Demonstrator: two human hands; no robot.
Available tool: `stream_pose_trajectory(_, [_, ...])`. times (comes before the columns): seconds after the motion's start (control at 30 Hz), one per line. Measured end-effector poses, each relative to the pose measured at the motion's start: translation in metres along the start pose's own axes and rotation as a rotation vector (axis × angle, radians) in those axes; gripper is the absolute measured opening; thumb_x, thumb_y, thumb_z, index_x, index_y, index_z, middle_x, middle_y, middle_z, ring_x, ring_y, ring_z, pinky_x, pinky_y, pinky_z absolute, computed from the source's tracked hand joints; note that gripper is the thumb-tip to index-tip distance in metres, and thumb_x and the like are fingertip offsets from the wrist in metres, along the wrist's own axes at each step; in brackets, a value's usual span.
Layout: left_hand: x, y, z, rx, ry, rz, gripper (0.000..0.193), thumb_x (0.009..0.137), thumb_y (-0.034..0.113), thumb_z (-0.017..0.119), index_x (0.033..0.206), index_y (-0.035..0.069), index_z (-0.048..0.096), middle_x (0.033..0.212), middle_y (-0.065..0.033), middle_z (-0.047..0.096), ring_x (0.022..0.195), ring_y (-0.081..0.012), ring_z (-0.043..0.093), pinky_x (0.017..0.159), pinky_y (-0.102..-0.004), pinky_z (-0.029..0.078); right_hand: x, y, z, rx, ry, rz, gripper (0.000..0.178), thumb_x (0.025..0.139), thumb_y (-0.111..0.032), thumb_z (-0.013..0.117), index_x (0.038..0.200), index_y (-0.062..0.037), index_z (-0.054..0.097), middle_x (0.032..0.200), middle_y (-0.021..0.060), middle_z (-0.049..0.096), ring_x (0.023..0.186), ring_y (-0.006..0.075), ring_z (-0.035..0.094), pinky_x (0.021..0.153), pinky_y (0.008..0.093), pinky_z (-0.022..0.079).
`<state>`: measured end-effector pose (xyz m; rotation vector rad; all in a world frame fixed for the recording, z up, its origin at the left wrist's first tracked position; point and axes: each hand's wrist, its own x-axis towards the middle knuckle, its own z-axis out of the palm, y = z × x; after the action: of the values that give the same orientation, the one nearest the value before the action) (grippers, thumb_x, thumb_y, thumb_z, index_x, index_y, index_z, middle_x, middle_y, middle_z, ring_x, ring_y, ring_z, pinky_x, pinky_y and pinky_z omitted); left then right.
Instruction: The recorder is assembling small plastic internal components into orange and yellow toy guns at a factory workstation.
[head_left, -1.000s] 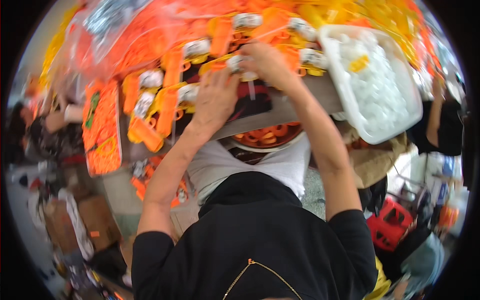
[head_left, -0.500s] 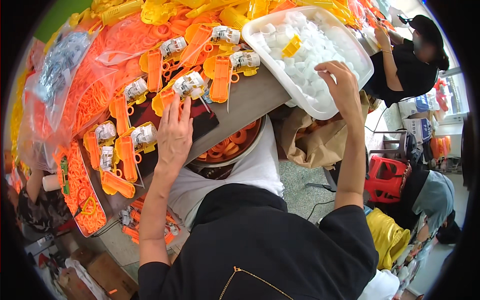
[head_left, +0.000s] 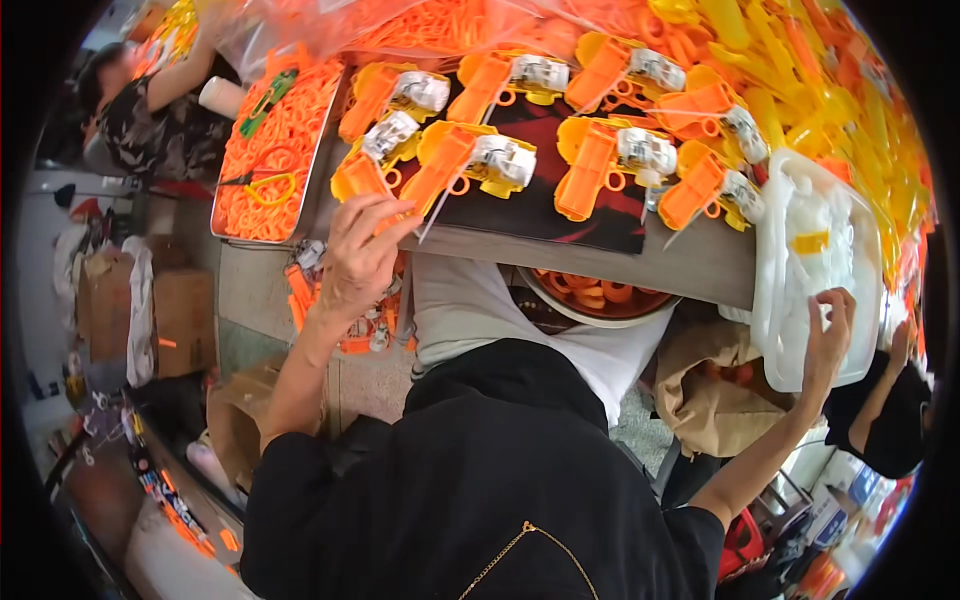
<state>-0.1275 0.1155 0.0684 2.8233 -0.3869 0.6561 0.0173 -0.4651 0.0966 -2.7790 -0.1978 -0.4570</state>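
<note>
An orange-yellow assembly (head_left: pixel 358 180) with white cylinder (head_left: pixel 390 135) lies tilted at the view's 10 o'clock. The left hand (head_left: pixel 362 250), fingers bent, is at its lower end; I cannot tell if it grips. At 3 o'clock, the right hand (head_left: pixel 828 345) curls over a white tub (head_left: pixel 782 355), hold unclear. Toward 12, the dark mat (head_left: pixel 510 215) has bare room before the table edge (head_left: pixel 690 276).

Beyond left hand (head_left: pixel 362 258): eight orange-and-yellow assemblies (head_left: pixel 600 165). Up-left of it: one tray (head_left: pixel 255 239), one green tool (head_left: pixel 267 105), likely one scissors (head_left: pixel 270 181), blurred. Under right hand (head_left: pixel 830 335): one white tub (head_left: pixel 785 360), one yellow piece (head_left: pixel 811 242) inside.
</note>
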Motion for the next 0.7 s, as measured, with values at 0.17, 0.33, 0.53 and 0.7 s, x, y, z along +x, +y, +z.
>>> stream_pose_trajectory(0.17, [0.001,-0.004,0.002,0.125,-0.174,0.158,0.044,0.076,-0.004,0.063,0.119,0.006,0.066,0.135,-0.0084,0.053,0.127,-0.0270,0.049,0.101,-0.0421,0.047,0.008,-0.069,0.022,0.425,0.128,0.129,0.012,0.098,-0.013,0.061,0.106,-0.0040,0.063,0.132,0.0059,0.061,0.100,0.0134,0.058,0.086,0.0294,0.047])
stream_pose_trajectory(0.33, [0.012,-0.006,0.013,0.154,-0.238,0.220,0.039,0.079,0.002,0.063,0.118,0.005,0.066,0.136,-0.0093,0.053,0.127,-0.0280,0.049,0.100,-0.0394,0.048,-0.016,-0.251,0.087,1.050,-0.475,-0.102,0.009,0.095,-0.009,0.064,0.102,-0.0021,0.063,0.120,0.0073,0.066,0.097,0.0118,0.061,0.085,0.0283,0.049])
stream_pose_trajectory(0.53, [0.021,0.011,0.033,-0.016,-0.194,0.172,0.028,0.080,0.007,0.063,0.108,0.003,0.069,0.128,-0.0099,0.056,0.119,-0.0272,0.055,0.096,-0.0370,0.050,-0.033,-0.294,0.141,0.624,-0.366,-0.226,0.014,0.092,-0.007,0.065,0.101,0.0015,0.059,0.103,0.0134,0.070,0.080,0.0235,0.066,0.074,0.0349,0.052])
stream_pose_trajectory(0.7, [0.030,0.026,0.043,-0.133,-0.014,0.079,0.026,0.075,0.004,0.072,0.101,0.004,0.074,0.122,-0.0059,0.060,0.108,-0.0250,0.059,0.090,-0.0366,0.049,-0.023,-0.271,0.129,1.226,-0.608,0.167,0.016,0.097,-0.011,0.062,0.109,-0.0014,0.057,0.114,0.0134,0.068,0.082,0.0150,0.063,0.072,0.0292,0.051])
